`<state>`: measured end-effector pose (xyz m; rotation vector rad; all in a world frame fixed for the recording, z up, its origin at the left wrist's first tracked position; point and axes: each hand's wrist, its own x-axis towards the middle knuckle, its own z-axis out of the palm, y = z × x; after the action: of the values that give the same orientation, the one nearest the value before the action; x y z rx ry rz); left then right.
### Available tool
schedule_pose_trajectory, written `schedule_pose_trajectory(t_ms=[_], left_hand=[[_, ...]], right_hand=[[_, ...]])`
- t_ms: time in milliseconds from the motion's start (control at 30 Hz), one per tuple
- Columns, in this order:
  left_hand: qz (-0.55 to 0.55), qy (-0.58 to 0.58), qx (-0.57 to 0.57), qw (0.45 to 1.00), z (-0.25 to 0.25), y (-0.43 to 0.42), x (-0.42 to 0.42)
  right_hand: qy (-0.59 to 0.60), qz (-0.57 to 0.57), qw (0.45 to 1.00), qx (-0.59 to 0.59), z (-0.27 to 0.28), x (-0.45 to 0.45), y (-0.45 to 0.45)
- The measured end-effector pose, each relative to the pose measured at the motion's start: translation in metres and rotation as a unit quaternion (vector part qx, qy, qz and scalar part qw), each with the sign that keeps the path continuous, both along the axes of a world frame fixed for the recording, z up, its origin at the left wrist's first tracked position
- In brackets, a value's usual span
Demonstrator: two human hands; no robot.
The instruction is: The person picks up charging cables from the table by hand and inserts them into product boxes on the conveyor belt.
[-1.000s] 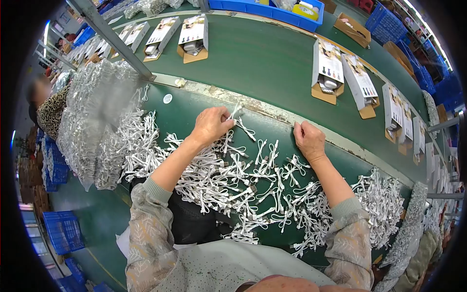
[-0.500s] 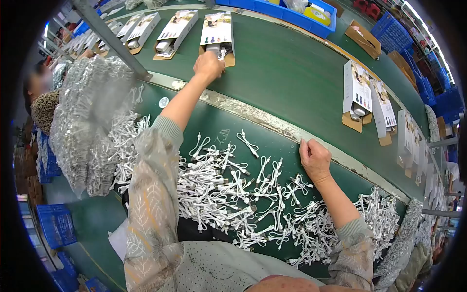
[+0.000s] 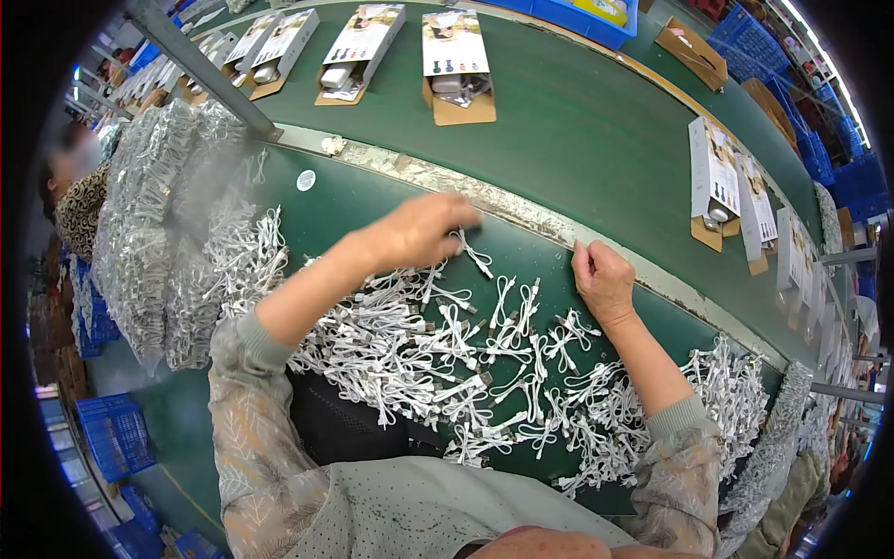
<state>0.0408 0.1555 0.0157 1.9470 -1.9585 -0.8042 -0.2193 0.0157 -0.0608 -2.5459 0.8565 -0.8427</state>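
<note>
Blurred by motion, my left hand hovers over the green table beside a single white cable bundle; whether its fingers hold anything is not clear. My right hand rests with curled fingers at the table's edge by the worn metal rail, and nothing shows in it. White cable bundles lie in a loose heap between and below my arms. Beyond the rail, an open printed box lies on the green belt, with a white item and a clear bag in its open end.
More open boxes line the belt at the left, and others at the right. Bagged cables are piled at the left near another person. A metal post slants over the rail. A blue tray sits beyond the belt.
My left hand reached from the table to the open end of a box, then came back over the table. The boxes have shifted right in view. My right hand remains at the rail.
</note>
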Motion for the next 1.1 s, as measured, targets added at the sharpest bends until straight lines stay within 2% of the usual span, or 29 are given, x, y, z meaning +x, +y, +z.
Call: schedule_pose_trajectory(t_ms=[67,167,300,333,467,500,600,700,800,933,1033,1100], left_hand=[[-0.013,-0.099,-0.033,0.994,-0.009,0.019,-0.008],[0.066,-0.144,-0.031,0.987,-0.008,0.025,0.0],[0.222,-0.133,-0.082,0.963,-0.001,0.018,0.036],[0.242,-0.13,-0.061,0.96,0.0,0.014,0.045],[0.209,-0.101,0.065,0.971,0.011,0.008,0.022],[0.161,-0.105,0.042,0.98,0.003,0.012,0.016],[0.12,-0.112,0.003,0.987,-0.015,0.014,0.005],[0.179,-0.089,0.042,0.979,-0.011,0.007,0.012],[0.283,-0.099,-0.026,0.954,-0.008,-0.01,0.041],[0.34,-0.164,-0.023,0.926,-0.012,-0.064,0.082],[0.361,-0.178,-0.109,0.909,-0.05,-0.107,0.098],[0.378,-0.107,-0.115,0.913,-0.059,-0.128,0.096]], right_hand=[[-0.001,-0.001,1.0,-0.003,0.0,0.0,0.0],[-0.003,-0.001,1.0,-0.003,0.0,0.0,0.0],[0.0,-0.001,1.0,-0.001,0.0,0.001,0.0],[-0.005,0.001,1.0,0.001,-0.001,0.002,-0.001],[-0.003,0.0,1.0,0.004,0.001,0.0,0.0],[-0.002,0.002,1.0,0.003,0.001,0.0,-0.001],[0.001,0.002,1.0,-0.003,0.0,0.0,-0.001],[-0.004,0.004,1.0,0.004,0.001,0.0,-0.001],[-0.006,0.001,1.0,0.001,-0.001,0.0,-0.001],[-0.001,0.002,1.0,0.003,0.002,0.0,-0.001],[0.002,-0.001,1.0,0.014,0.001,0.0,-0.001],[0.002,0.001,1.0,0.01,0.001,0.0,-0.001]])
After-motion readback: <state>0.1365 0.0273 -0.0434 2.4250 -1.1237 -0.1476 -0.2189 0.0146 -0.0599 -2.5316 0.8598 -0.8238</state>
